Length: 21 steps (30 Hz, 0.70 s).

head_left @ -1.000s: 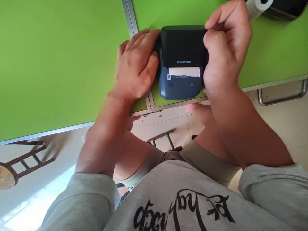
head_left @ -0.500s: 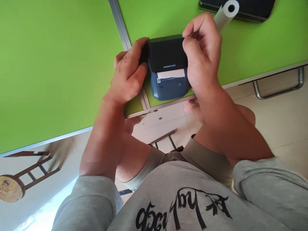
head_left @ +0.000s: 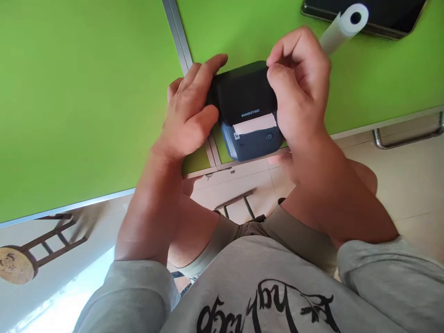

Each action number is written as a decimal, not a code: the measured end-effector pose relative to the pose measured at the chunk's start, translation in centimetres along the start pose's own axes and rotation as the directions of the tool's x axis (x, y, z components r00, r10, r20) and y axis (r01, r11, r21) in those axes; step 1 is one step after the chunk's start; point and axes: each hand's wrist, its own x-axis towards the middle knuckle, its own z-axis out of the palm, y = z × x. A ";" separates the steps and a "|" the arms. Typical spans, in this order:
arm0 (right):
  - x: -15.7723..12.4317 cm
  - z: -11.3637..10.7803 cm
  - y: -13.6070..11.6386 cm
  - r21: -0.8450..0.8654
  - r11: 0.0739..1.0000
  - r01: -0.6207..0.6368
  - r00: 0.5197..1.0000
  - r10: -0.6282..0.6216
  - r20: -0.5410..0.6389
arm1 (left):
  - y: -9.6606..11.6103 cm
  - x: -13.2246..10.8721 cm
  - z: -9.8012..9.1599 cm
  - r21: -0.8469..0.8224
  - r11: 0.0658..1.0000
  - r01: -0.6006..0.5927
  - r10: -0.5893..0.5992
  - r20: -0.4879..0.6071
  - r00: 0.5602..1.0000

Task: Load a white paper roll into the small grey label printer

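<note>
A small label printer (head_left: 247,95), black lid above and blue-grey body below, sits at the near edge of the green table. A strip of white paper (head_left: 255,124) sticks out of its slot, over the power button. My left hand (head_left: 190,108) grips the printer's left side, thumb at the edge and forefinger stretched past the upper left corner. Closed at the upper right corner of the lid is my right hand (head_left: 303,83), its thumb and forefinger pinched together and its palm along the printer's right side. The inner fingertips of both hands are partly hidden.
A white paper roll (head_left: 347,27) stands behind my right hand, close to a black phone-like device (head_left: 391,16). A metal seam (head_left: 177,34) crosses the green tabletop (head_left: 86,92). A wooden stool (head_left: 17,266) lies in view at lower left, below the table edge.
The view has shifted, so printer, roll and device appear lower and further right. My left forefinger has lifted and straightened past the printer's corner. The right hand keeps its pinch.
</note>
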 end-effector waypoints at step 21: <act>-0.2 0.1 -1.3 0.025 0.980 -0.198 0.976 0.195 0.095 | 4.3 -0.6 -0.1 -0.144 0.987 0.070 -0.092 -0.149 0.984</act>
